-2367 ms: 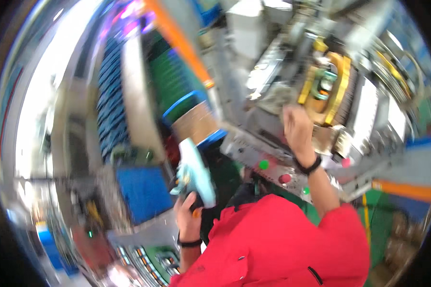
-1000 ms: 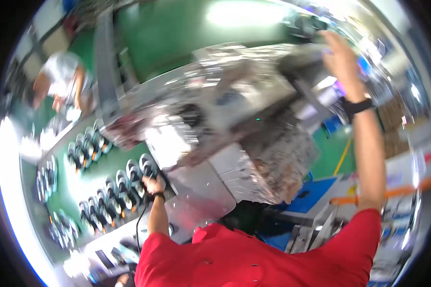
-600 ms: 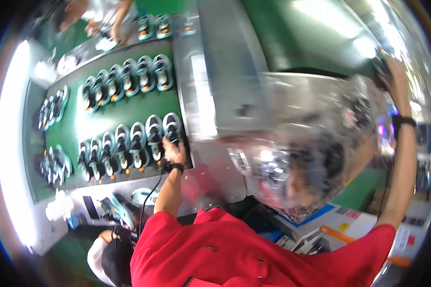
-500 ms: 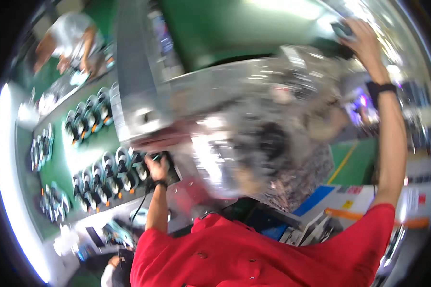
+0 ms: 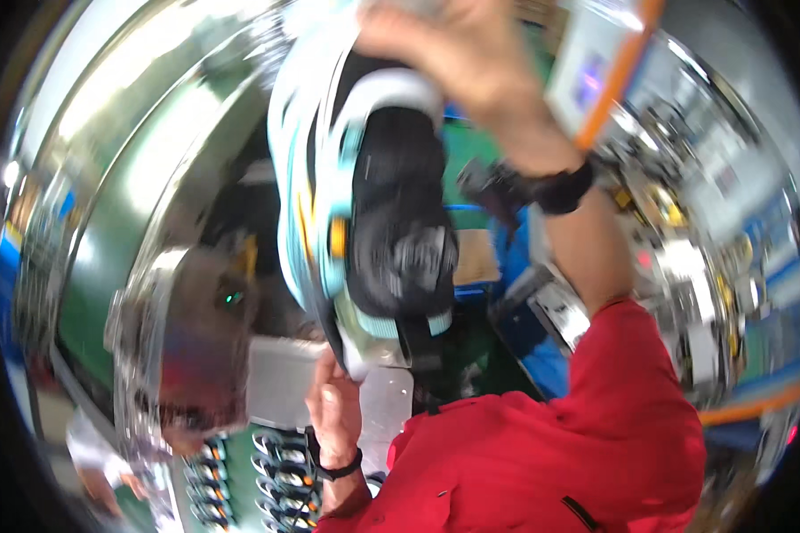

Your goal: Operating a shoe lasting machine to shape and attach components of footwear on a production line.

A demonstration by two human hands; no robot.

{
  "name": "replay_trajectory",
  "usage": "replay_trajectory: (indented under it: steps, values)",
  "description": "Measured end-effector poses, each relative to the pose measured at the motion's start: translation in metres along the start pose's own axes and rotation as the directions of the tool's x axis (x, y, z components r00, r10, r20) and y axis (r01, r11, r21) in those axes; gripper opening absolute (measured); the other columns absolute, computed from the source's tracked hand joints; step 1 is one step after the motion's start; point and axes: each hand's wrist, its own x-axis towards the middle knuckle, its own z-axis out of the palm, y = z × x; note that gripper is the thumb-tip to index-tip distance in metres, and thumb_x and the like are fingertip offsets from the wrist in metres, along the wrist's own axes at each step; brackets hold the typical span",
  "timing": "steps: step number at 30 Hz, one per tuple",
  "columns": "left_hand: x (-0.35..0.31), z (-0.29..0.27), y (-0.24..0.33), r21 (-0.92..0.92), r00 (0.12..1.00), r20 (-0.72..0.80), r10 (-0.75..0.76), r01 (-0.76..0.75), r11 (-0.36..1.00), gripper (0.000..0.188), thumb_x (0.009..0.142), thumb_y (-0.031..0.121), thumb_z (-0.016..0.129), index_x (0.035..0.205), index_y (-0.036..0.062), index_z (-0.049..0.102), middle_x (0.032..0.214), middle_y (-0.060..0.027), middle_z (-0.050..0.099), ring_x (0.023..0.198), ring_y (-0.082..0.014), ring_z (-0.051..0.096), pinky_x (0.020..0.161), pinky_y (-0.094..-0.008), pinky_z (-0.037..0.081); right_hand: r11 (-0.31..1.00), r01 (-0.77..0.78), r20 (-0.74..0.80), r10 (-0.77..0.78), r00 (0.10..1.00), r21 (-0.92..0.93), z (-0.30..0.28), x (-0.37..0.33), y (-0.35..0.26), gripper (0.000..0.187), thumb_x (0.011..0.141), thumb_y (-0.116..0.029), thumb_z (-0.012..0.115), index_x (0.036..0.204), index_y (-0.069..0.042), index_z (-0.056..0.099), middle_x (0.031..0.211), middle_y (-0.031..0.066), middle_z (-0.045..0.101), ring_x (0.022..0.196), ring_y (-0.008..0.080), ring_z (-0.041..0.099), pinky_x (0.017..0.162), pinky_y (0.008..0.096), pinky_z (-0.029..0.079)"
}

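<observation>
"Shoe (image 5: 398,204) first, please; where is it, and how is it held?"

"Close to the camera, hanging lengthwise between 2 bare hands; it has a black upper, a light blue sole facing left and an orange tab on its side; the right hand (image 5: 458,49), blurred and partly cut off by the top edge, is closed around its upper end."

"And the left hand (image 5: 333,416)?"

"Below the right, raised to the shoe's lower end with its fingers just at the tip; whether they grip or merely touch, I cannot tell."

"What is the person wearing?"

"A red shirt (image 5: 551,435), below the grip; a black band (image 5: 564,185) on the right wrist, and another black band (image 5: 340,467) on the left."

"What lies around the grip?"

"Below the left hand, 2 rows of shoes (image 5: 280,464) in black, white and light blue; to the grip's left, a bulky object in clear plastic wrap (image 5: 200,346), and farther left a long green surface (image 5: 98,258); right of the grip, an orange bar (image 5: 615,84); behind the held shoe, showing at its right, a brown board (image 5: 478,255) with blue edging; far to the lower left of the grip, another person in white (image 5: 93,453)."
</observation>
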Motion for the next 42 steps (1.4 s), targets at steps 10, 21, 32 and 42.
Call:
replay_trajectory:
  steps: [10, 21, 32, 42]
  values:
    - [0.047, 0.212, -0.135, -0.267, 0.690, 0.526, -0.497, 0.689, 0.673, 0.057, 0.098, 0.037, 0.052, 0.141, 0.0022, 0.041, 0.138, -0.0126, 0.052, 0.124, -0.0273, 0.053, 0.107, -0.0430, 0.039, 0.778, -0.602, -0.492, 0.600, 0.631, 0.178, -0.192, -0.298, -0.012, 0.053, 0.095, -0.037, 0.054, 0.130, 0.002, 0.051, 0.111, 0.0108, 0.066, 0.094, 0.0155, 0.063, 0.077, 0.0288, 0.052]
    - [-0.020, 0.459, -0.297, 0.501, 0.383, 0.763, -0.521, 0.159, 0.851, 0.073, 0.094, 0.030, 0.062, 0.149, -0.0038, 0.027, 0.135, -0.0179, 0.051, 0.121, -0.0213, 0.051, 0.102, -0.0319, 0.040, 0.849, -0.380, -0.929, 0.353, -0.113, 0.368, -0.290, -0.560, -0.068, 0.064, 0.068, -0.012, 0.079, 0.126, 0.001, 0.055, 0.111, 0.0081, 0.064, 0.095, 0.0138, 0.061, 0.086, 0.0275, 0.050]
    - [-0.024, 0.638, -0.603, 0.688, 0.441, 0.689, -0.575, -0.148, 0.711, 0.060, 0.077, 0.037, 0.077, 0.110, -0.0096, 0.058, 0.103, -0.0220, 0.068, 0.101, -0.0232, 0.065, 0.091, -0.0348, 0.049, 0.678, -0.725, -0.909, -0.219, -0.355, 0.120, -0.350, -0.700, -0.187, 0.056, 0.069, -0.008, 0.069, 0.123, -0.001, 0.057, 0.111, 0.0073, 0.062, 0.099, 0.0160, 0.059, 0.093, 0.0291, 0.046]
    - [-0.001, 0.675, -0.705, 0.884, 0.663, 0.463, -0.588, -0.296, 0.362, 0.054, 0.069, 0.009, 0.065, 0.118, -0.0071, 0.050, 0.111, -0.0307, 0.061, 0.102, -0.0416, 0.062, 0.090, -0.0495, 0.050, 0.362, -0.920, -0.867, -0.400, -0.298, 0.149, -0.386, -0.714, -0.213, 0.057, 0.067, -0.004, 0.068, 0.122, 0.003, 0.056, 0.110, 0.0075, 0.060, 0.096, 0.0152, 0.058, 0.089, 0.0285, 0.047]
